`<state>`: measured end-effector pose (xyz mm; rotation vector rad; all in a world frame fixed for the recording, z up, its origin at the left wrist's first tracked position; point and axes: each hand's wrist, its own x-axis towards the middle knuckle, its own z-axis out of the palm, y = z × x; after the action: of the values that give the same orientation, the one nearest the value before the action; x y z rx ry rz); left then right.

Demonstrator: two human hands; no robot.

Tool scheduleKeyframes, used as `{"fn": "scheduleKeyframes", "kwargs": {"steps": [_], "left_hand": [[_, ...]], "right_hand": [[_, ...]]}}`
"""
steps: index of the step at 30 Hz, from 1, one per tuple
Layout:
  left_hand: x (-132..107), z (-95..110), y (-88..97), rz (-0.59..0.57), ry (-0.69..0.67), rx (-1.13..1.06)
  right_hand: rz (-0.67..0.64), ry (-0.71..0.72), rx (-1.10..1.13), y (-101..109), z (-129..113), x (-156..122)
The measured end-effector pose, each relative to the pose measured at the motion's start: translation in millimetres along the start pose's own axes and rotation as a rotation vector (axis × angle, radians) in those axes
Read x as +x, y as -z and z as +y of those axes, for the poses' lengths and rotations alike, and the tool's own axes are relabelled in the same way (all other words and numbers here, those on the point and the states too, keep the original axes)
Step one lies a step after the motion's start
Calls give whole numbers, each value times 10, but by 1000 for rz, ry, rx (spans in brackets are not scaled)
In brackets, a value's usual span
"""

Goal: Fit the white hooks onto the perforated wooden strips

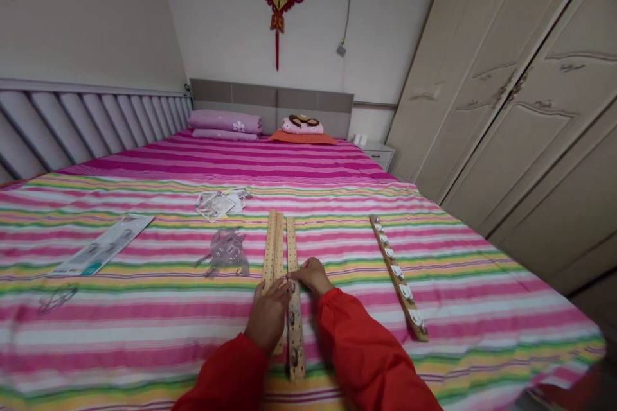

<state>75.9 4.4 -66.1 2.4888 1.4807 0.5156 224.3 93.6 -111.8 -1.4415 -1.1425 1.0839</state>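
Note:
A narrow wooden strip with holes (297,327) lies lengthwise in front of me, with several small metal fittings along its near half. My left hand (270,314) reaches over a neighbouring pair of perforated wooden strips (273,244), its fingers closed at the left edge of the fitted strip. From the right, my right hand (313,276) pinches at the same spot on that strip. Whatever small piece sits between its fingertips is too hidden to name. Both hands meet near the uppermost metal fitting.
Right of the hands lies a wooden strip with white-backed fittings (396,273). On the left are a clear bag of small hardware (226,252), crumpled packets (222,203), a long flat package (103,247) and thin loops (58,297). A striped sheet (168,327) covers the bed beside the wardrobe (511,141).

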Motion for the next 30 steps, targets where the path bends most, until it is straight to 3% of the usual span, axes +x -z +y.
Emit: {"fn": "scheduleKeyframes", "kwargs": {"steps": [6, 11, 16, 20, 25, 30], "left_hand": [[-1, 3, 17, -14, -11, 3], [-9, 57, 66, -52, 11, 30], [1, 107, 159, -158, 72, 26], [-19, 138, 158, -138, 109, -38], [-99, -32, 76, 71, 144, -213], [-135, -566, 201, 479, 193, -429]], "right_hand": [[85, -64, -140, -8, -58, -19], [-29, -154, 97, 23, -169, -92], [-125, -220, 155, 126, -282, -160], [-126, -193, 220, 163, -291, -262], [-25, -54, 350, 165, -197, -412], [21, 60, 440, 177, -116, -481]]}}
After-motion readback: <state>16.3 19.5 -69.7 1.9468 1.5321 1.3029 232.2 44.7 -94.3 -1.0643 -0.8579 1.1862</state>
